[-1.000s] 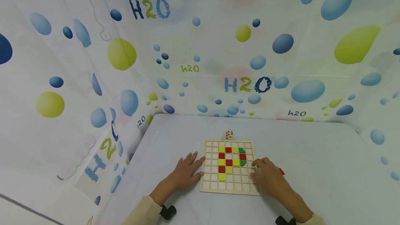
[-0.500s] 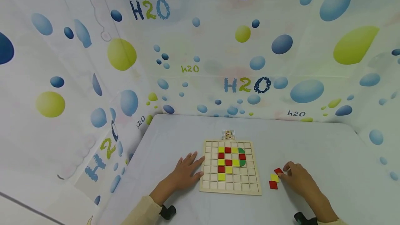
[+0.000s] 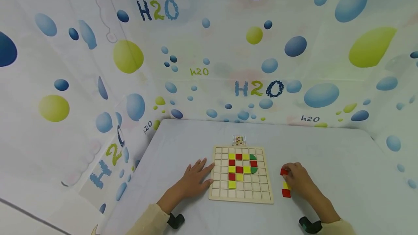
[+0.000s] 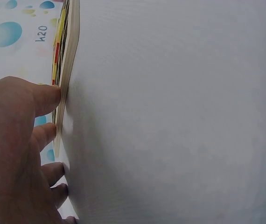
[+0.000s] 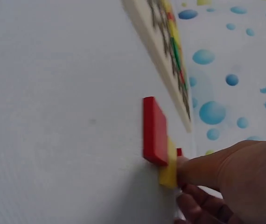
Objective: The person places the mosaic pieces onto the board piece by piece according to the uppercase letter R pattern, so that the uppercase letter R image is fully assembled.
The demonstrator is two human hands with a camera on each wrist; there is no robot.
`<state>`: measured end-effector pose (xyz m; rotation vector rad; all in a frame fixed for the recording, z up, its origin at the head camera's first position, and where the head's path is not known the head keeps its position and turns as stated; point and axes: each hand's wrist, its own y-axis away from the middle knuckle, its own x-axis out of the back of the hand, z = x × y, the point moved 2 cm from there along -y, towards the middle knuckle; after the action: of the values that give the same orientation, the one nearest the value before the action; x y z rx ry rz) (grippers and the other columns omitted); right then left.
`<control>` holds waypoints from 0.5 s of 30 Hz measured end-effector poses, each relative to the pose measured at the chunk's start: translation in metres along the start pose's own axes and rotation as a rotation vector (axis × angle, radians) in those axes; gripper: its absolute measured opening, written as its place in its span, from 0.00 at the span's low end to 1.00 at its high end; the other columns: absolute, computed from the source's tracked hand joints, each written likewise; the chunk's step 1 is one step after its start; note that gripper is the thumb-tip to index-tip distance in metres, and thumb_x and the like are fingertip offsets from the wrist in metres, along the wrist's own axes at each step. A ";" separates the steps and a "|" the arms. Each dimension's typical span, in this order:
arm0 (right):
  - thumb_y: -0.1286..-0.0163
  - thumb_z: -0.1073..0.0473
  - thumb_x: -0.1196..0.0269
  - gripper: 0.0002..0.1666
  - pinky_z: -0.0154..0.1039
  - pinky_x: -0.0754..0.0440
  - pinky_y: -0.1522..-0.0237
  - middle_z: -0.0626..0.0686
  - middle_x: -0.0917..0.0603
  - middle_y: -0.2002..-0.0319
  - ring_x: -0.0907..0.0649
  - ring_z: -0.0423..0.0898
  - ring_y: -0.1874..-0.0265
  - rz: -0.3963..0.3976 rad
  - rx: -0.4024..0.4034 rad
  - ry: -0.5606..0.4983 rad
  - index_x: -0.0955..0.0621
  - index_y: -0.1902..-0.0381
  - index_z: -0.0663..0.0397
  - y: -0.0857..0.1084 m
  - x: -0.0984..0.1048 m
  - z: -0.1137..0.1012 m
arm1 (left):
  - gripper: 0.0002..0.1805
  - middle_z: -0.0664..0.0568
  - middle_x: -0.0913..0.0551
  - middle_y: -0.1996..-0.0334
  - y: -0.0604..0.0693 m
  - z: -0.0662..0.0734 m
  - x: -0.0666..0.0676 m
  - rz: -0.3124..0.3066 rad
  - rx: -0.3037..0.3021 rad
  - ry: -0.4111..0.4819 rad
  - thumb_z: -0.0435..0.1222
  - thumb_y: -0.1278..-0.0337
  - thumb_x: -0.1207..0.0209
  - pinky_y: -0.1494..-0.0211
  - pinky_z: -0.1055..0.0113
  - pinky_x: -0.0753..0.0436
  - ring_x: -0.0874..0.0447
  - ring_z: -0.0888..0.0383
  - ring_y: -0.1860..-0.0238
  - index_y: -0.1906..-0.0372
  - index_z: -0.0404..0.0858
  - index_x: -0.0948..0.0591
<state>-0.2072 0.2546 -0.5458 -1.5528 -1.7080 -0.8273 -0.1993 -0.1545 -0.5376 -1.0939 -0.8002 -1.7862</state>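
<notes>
My left hand (image 3: pixel 193 181) lies with spread fingers against the left edge of the wooden grid board (image 3: pixel 222 193); in the left wrist view its thumb (image 4: pixel 46 98) touches that edge. On the board, red, yellow and green tiles form a P-like figure. My right hand (image 3: pixel 298 180) is right of the board, its thumb and fingers bent around a red square tile (image 3: pixel 283 172) and pinching it. A yellow tile (image 5: pixel 169 169), partly hidden by the hand in the head view, and another red tile (image 5: pixel 155 133) lie nearer me on the table.
A small pattern card (image 3: pixel 239 140) lies just behind the board on the white table (image 3: pixel 183 137). Cloth printed with coloured drops (image 3: pixel 254 34) hangs at the back and sides.
My right hand moved from the board's right edge out to the loose tiles, then came back left, the far red tile shifting left and away with it. My left hand stayed still.
</notes>
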 end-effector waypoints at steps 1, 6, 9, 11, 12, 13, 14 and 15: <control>0.29 0.67 0.32 0.19 0.54 0.12 0.48 0.64 0.20 0.50 0.21 0.53 0.56 0.001 0.009 0.002 0.20 0.43 0.66 -0.001 -0.003 -0.001 | 0.35 0.41 0.42 0.16 0.000 0.000 0.000 0.000 -0.001 -0.001 0.54 0.22 0.45 0.19 0.30 0.48 0.48 0.37 0.16 0.17 0.51 0.34; 0.27 0.66 0.33 0.17 0.54 0.13 0.48 0.62 0.20 0.49 0.20 0.53 0.53 -0.006 0.047 -0.015 0.20 0.43 0.65 -0.004 -0.013 -0.008 | 0.35 0.42 0.42 0.16 0.000 -0.002 -0.002 -0.002 -0.001 -0.011 0.55 0.22 0.46 0.19 0.31 0.47 0.48 0.38 0.16 0.17 0.52 0.35; 0.26 0.64 0.34 0.19 0.55 0.14 0.47 0.61 0.20 0.47 0.20 0.53 0.50 -0.031 0.048 -0.023 0.21 0.40 0.63 -0.002 -0.015 -0.016 | 0.35 0.42 0.42 0.16 0.000 -0.002 -0.002 0.000 -0.002 -0.009 0.55 0.22 0.45 0.19 0.31 0.47 0.48 0.38 0.16 0.17 0.52 0.35; 0.25 0.63 0.33 0.20 0.56 0.14 0.46 0.60 0.21 0.46 0.20 0.52 0.49 -0.037 0.050 -0.020 0.21 0.39 0.62 -0.002 -0.015 -0.022 | 0.35 0.42 0.42 0.16 -0.001 -0.002 -0.002 0.000 -0.003 -0.005 0.55 0.23 0.45 0.19 0.31 0.47 0.48 0.38 0.16 0.17 0.52 0.35; 0.25 0.62 0.33 0.20 0.56 0.15 0.45 0.59 0.21 0.47 0.20 0.52 0.48 -0.037 0.050 -0.023 0.21 0.38 0.62 -0.002 -0.015 -0.026 | 0.35 0.42 0.42 0.16 -0.001 -0.001 -0.001 0.001 -0.003 -0.003 0.55 0.23 0.45 0.19 0.30 0.47 0.48 0.38 0.16 0.17 0.52 0.35; 0.25 0.62 0.33 0.20 0.56 0.15 0.45 0.59 0.21 0.47 0.20 0.52 0.48 -0.036 0.051 -0.024 0.21 0.38 0.61 -0.002 -0.015 -0.029 | 0.35 0.42 0.42 0.16 -0.001 -0.001 -0.001 0.002 -0.004 -0.002 0.55 0.23 0.45 0.19 0.30 0.47 0.48 0.38 0.16 0.17 0.52 0.35; 0.25 0.62 0.33 0.20 0.55 0.14 0.45 0.58 0.22 0.47 0.20 0.52 0.48 -0.035 0.052 -0.025 0.21 0.38 0.60 -0.002 -0.015 -0.033 | 0.35 0.42 0.42 0.16 -0.001 -0.002 -0.001 0.001 -0.003 -0.004 0.55 0.23 0.45 0.19 0.30 0.47 0.48 0.38 0.16 0.17 0.52 0.35; 0.25 0.62 0.33 0.20 0.54 0.14 0.45 0.57 0.22 0.48 0.20 0.51 0.48 -0.035 0.060 -0.025 0.20 0.39 0.59 -0.002 -0.016 -0.038 | 0.35 0.42 0.42 0.16 -0.001 -0.002 -0.002 0.002 -0.004 -0.004 0.55 0.23 0.45 0.20 0.30 0.47 0.48 0.38 0.16 0.17 0.52 0.35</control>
<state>-0.2055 0.2147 -0.5372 -1.5030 -1.7664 -0.7698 -0.2004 -0.1552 -0.5398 -1.1005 -0.7978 -1.7854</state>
